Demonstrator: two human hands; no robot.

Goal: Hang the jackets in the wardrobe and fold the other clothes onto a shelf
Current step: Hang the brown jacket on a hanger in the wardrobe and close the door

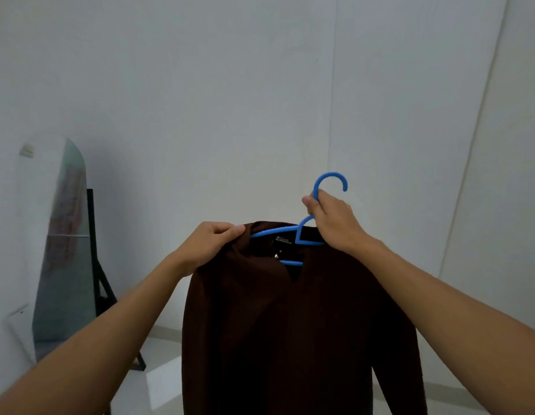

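Blue plastic sits in our right hand [326, 217]: we close our fingers around the neck of the hanger [302, 235], just under its hook, so the whole weight hangs from one firm point and the hook stays free for a rail. Our left hand [214, 239] pinches the jacket [290, 324] at its shoulder, to the left of the hanger's neck, thumb on top and fingers curled beneath the cloth. We judge that this grip is there to pull the dark brown fabric over the hanger's left arm and square it up, since a stretch of that arm shows bare inside the collar.

Below the hanger, the jacket hangs straight down with its neck opening toward us; a label and the hanger's lower bar show inside the collar. On the right of the hanger a sleeve falls along the body, passing under our right forearm. The shoulder there is hidden by our hand, so we cannot tell how well it sits.

We hold the garment up at arm's length, clear of the floor, probably so it drapes without creasing while we settle it.

Left of the hanger, and well apart from it, a tall rounded mirror [63, 250] leans on a black stand near the pale wall [230, 85]. Behind the hanger the wall meets another at a corner. No wardrobe rail shows, so hanging is not yet done.
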